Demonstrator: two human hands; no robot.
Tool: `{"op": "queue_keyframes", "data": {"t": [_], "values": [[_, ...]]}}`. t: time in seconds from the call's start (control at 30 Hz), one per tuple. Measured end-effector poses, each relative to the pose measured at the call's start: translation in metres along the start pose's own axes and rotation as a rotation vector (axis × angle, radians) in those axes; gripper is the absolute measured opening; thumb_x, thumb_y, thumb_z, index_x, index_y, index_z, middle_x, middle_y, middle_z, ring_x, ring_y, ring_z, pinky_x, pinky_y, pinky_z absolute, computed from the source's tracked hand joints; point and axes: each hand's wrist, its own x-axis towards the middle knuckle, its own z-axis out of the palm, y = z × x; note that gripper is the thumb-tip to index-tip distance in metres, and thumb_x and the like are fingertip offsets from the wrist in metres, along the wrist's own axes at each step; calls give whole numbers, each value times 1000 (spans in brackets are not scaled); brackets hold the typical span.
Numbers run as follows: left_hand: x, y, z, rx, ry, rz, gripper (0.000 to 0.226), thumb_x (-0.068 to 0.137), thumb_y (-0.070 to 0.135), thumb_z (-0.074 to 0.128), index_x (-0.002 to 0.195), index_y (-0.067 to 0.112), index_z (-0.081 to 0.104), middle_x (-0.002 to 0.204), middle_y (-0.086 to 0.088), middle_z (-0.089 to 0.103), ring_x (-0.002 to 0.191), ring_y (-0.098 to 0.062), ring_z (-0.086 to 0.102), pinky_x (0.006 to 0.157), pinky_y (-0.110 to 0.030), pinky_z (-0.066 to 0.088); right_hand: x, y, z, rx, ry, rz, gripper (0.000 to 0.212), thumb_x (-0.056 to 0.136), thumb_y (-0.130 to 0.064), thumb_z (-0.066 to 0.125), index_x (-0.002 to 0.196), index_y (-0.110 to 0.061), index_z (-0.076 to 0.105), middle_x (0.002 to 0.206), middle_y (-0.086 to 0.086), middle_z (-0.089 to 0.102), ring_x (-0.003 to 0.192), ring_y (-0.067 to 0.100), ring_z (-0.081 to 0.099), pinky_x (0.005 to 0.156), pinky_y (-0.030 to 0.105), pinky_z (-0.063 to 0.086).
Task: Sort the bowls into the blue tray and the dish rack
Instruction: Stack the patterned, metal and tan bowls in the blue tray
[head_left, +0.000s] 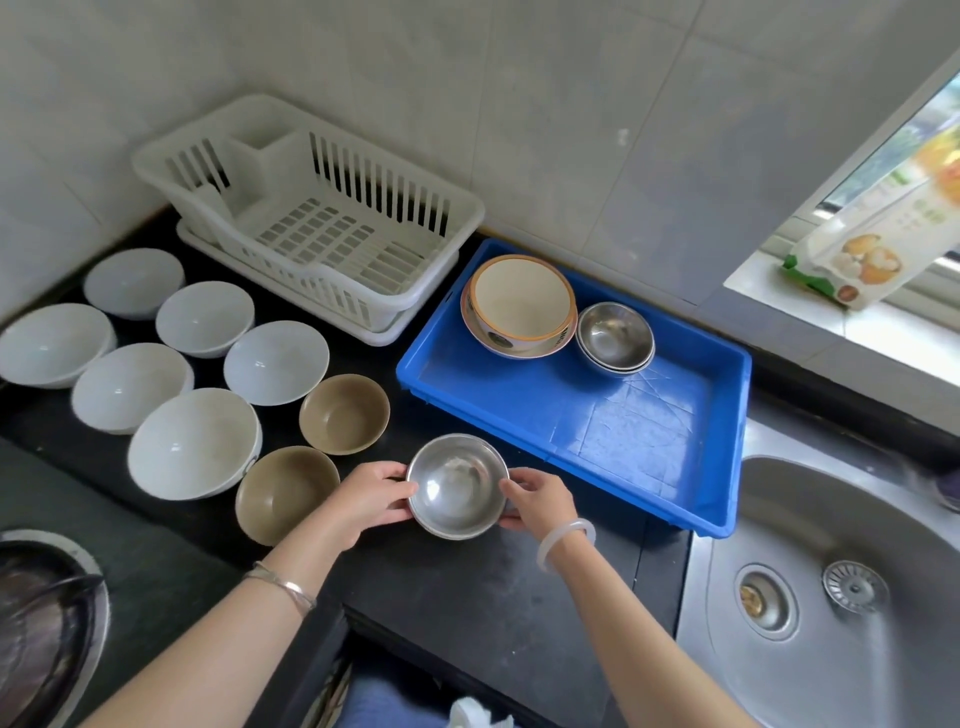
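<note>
A steel bowl (457, 486) sits at the counter's front, just left of the blue tray (649, 436). My left hand (371, 499) grips its left rim and my right hand (540, 501) grips its right rim. Inside the tray, at the back, stand stacked patterned bowls (519, 306) and stacked steel bowls (615, 336). The white dish rack (311, 218) at the back holds no bowls. Several white bowls (195, 441) and two brown bowls (344, 413) (285, 493) stand on the black counter to the left.
A round steel sink (841, 582) with a drain strainer lies at the right. A stove burner with a dark pan (41, 623) is at the lower left. A food packet (878, 249) leans on the window sill. Tiled walls close the back.
</note>
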Motion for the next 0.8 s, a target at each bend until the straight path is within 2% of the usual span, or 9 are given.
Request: {"op": "queue_keyframes", "data": {"t": [0.1, 0.17, 0.3, 0.43, 0.53, 0.63, 0.73, 0.8], "values": [[-4, 24, 0, -8, -30, 59, 30, 86, 5, 62, 115, 4, 57, 111, -14, 64, 93, -17, 67, 67, -20, 57, 0, -11, -13, 57, 27, -57, 13, 88, -17, 59, 96, -18, 69, 67, -5, 69, 53, 5, 66, 54, 19, 55], [-6, 43, 5, -13, -46, 102, 19, 85, 7, 64, 104, 5, 60, 107, -13, 67, 92, -16, 68, 68, -21, 58, 0, -22, -26, 101, 48, -91, 11, 87, -17, 58, 86, -20, 69, 60, -6, 66, 48, 7, 63, 53, 19, 54], [-1, 79, 32, -91, -66, 173, 13, 86, 6, 63, 96, 0, 59, 105, -16, 66, 88, -17, 67, 64, -17, 57, 5, -46, -57, 147, 126, -161, 16, 87, -18, 58, 77, -28, 65, 68, -6, 68, 49, 12, 65, 54, 22, 55], [11, 109, 74, -126, -55, 221, 8, 88, 11, 61, 88, 5, 56, 97, -9, 62, 82, -14, 65, 64, -17, 55, 18, -62, -96, 167, 216, -183, 11, 88, -17, 58, 84, -24, 65, 72, -3, 68, 50, 14, 65, 62, 27, 58], [26, 129, 111, -161, -44, 258, 6, 89, 10, 59, 92, 5, 59, 93, -5, 59, 84, -12, 62, 65, -16, 55, 33, -71, -125, 205, 285, -180, 12, 89, -15, 57, 82, -22, 64, 74, -1, 67, 45, 10, 64, 55, 21, 55], [43, 148, 145, -184, -51, 261, 16, 91, 8, 56, 106, 2, 59, 94, -4, 58, 93, -17, 60, 74, -20, 53, 53, -76, -154, 221, 349, -162, 10, 89, -13, 56, 96, -15, 64, 81, 4, 67, 44, 8, 64, 51, 17, 54], [64, 164, 175, -168, -30, 237, 26, 91, 6, 56, 116, 0, 57, 105, -10, 59, 97, -23, 59, 80, -25, 51, 76, -78, -174, 246, 426, -136, 15, 88, -16, 58, 101, -14, 66, 87, 6, 68, 55, 15, 67, 71, 29, 58], [79, 173, 190, -141, -17, 240, 30, 90, 3, 55, 119, -1, 56, 112, -13, 59, 97, -22, 59, 80, -25, 50, 92, -81, -182, 268, 465, -121, 16, 87, -16, 58, 101, -13, 67, 82, 2, 69, 59, 15, 67, 78, 34, 58]]}}
